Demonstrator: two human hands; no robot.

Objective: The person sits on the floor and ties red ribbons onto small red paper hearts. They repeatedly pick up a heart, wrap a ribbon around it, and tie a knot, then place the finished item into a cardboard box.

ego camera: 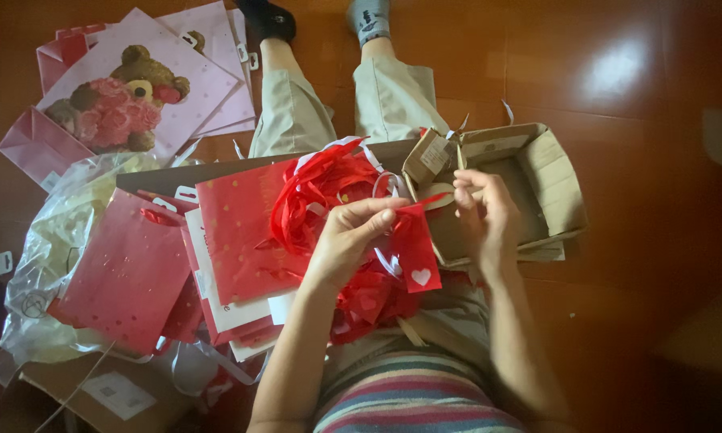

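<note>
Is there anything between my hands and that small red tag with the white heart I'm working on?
Nothing visible is in the way. The left hand already pinches the top of the small red tag, and the right hand grips its ribbon end beside the open cardboard box. The red ribbon pile lies behind it.

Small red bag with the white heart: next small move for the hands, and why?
Probably draw the hands slightly apart to pull the ribbon taut. The left hand pinches the small red bag at its top edge, the right hand pinches the pale ribbon beside it, and the ribbon looks slack between them. Whether it is threaded through the bag cannot be told.
</note>
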